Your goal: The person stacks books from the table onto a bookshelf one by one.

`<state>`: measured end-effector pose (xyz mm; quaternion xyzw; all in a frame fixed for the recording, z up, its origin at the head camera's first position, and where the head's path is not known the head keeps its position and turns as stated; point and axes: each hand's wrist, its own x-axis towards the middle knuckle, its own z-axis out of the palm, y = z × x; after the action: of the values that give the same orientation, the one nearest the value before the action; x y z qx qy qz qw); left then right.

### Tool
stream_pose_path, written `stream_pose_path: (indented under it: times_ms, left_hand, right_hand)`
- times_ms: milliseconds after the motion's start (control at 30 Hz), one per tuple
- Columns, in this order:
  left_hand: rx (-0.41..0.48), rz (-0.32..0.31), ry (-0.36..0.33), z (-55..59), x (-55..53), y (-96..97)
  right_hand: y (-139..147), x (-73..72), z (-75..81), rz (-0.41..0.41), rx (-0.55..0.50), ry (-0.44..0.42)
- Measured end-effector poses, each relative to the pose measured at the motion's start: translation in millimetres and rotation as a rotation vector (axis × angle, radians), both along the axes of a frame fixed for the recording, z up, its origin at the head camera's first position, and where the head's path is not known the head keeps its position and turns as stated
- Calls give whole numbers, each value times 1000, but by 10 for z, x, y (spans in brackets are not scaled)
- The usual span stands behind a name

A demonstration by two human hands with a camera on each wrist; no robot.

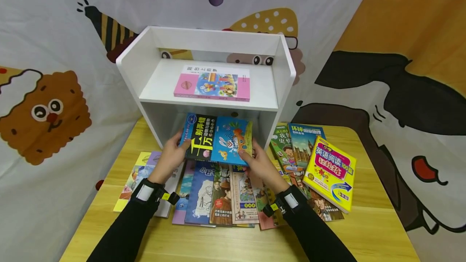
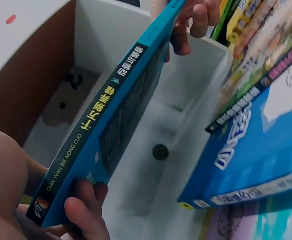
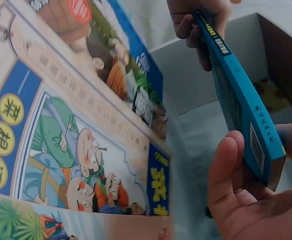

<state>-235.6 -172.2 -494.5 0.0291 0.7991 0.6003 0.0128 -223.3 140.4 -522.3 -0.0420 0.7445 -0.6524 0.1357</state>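
The left hand (image 1: 171, 157) grips the left end of a blue book (image 1: 217, 138), thumb on the cover and fingers curled beneath; the left wrist view shows those fingers (image 2: 86, 210) wrapped under the book's spine end. The right hand (image 1: 260, 164) grips the opposite end the same way, and in the right wrist view its thumb (image 3: 225, 172) presses against the side of the book while the palm cups the corner. Held between both hands, the blue book is lifted off the desk, cover up, right at the mouth of the lower compartment of a white shelf unit (image 1: 287, 66). Its cover shows a cartoon rabbit with a carrot and yellow lettering on a dark panel.

On the upper board of the shelf unit lies a pink book (image 1: 212, 84), flat, cover up. Below the hands, a row of picture books (image 1: 218, 193) is spread overlapping across the wooden desk (image 1: 367, 229), with a few more at the left end under the left forearm. To the right of the shelf sit two green-and-blue books (image 1: 296, 144), and just beside them a thick yellow book (image 1: 330, 173) rests on top of others. A cartoon-printed cloth (image 1: 54, 112) hangs behind and around the desk
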Motion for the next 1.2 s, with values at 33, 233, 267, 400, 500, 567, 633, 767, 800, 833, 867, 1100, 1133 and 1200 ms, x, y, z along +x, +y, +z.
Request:
stream_pose_path:
  times_ms: [33,233,267,400,500,567,633,767,800,833,867,1100,1133,1200]
  left_hand:
    - [12,0,-8,-19,-19,-6]
    - [-46,44,-43,-189,-124,-11]
    - [-62,49,-51,-214,-128,-9]
    - [-131,50,-109,-278,-117,-7]
    - [-157,33,-170,-299,-105,-21]
    - [-161,18,-201,-304,-103,-31]
    - [-143,-2,-231,-308,-100,-55]
    - [-64,-45,-285,-306,-94,-118]
    - [-44,-60,-298,-303,-90,-134]
    - [-31,-71,-310,-300,-84,-150]
    - [-24,-83,-321,-296,-78,-164]
    - [-231,-161,-283,-298,-55,-227]
    - [-279,-168,-268,-301,-55,-228]
    - [-345,-180,-247,-302,-52,-220]
  right_hand:
    - [-1,-28,-26,6,5,-10]
    - [-26,-109,-127,87,77,-56]
    - [-30,-112,-141,112,82,-55]
    - [-33,-117,-192,149,87,-75]
    - [-29,-128,-213,130,107,-113]
    - [-24,-134,-217,126,120,-130]
    - [-18,-134,-216,136,114,-136]
    - [7,-131,-222,190,74,-120]
    - [15,-128,-227,200,72,-117]
    - [18,-125,-228,202,77,-113]
    - [19,-122,-230,200,86,-107]
    - [-3,-91,-235,69,303,-31]
    - [-7,-83,-234,55,330,-24]
    - [-17,-62,-226,34,378,-1]
